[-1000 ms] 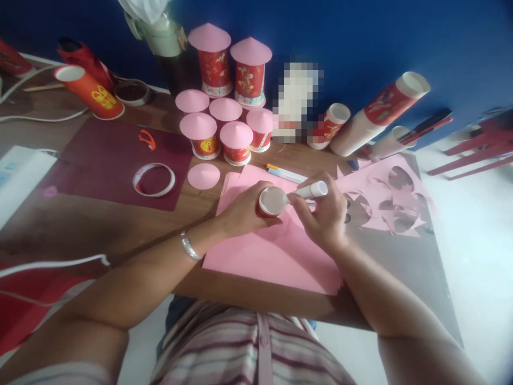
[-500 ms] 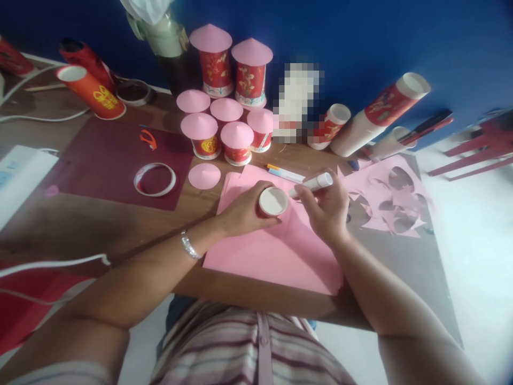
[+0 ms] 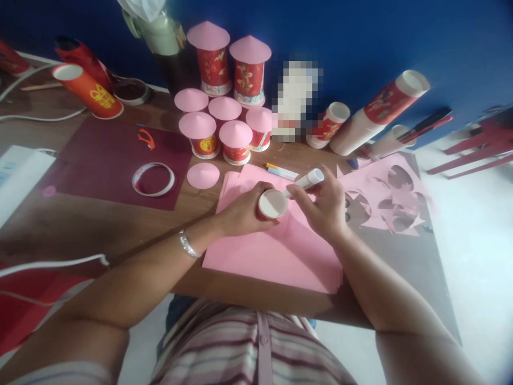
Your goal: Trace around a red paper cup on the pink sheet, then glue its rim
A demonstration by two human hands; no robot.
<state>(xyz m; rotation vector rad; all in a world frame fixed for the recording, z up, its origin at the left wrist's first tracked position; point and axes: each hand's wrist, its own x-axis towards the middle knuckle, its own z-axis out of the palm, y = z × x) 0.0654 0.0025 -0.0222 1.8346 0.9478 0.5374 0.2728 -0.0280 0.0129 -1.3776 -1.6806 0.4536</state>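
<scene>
My left hand (image 3: 248, 211) is wrapped round a paper cup (image 3: 273, 204) above the pink sheets, its round white end turned up to me. Between the fingers of my right hand (image 3: 324, 207) is a white glue stick (image 3: 308, 182), tilted, its lower end at the cup's rim; whether they touch I cannot tell. Beneath both hands lies a stack of pink paper (image 3: 272, 256). A loose pink paper cone (image 3: 203, 176) rests left of the stack. Behind it stand several red cups with pink cone tops, one of them a cup with a yellow emblem (image 3: 205, 145).
Orange scissors (image 3: 146, 138) and a paper ring (image 3: 153, 179) lie on a dark red sheet (image 3: 108, 184). Cut pink scraps (image 3: 385, 195) spread at the right, below a stack of cups (image 3: 374, 115) and a pen holder (image 3: 395, 141). A marker (image 3: 280, 171) lies behind the pink paper.
My right hand has brought the glue stick left and slightly down, closer to the cup's rim. The cup stays nearly in place in my left hand.
</scene>
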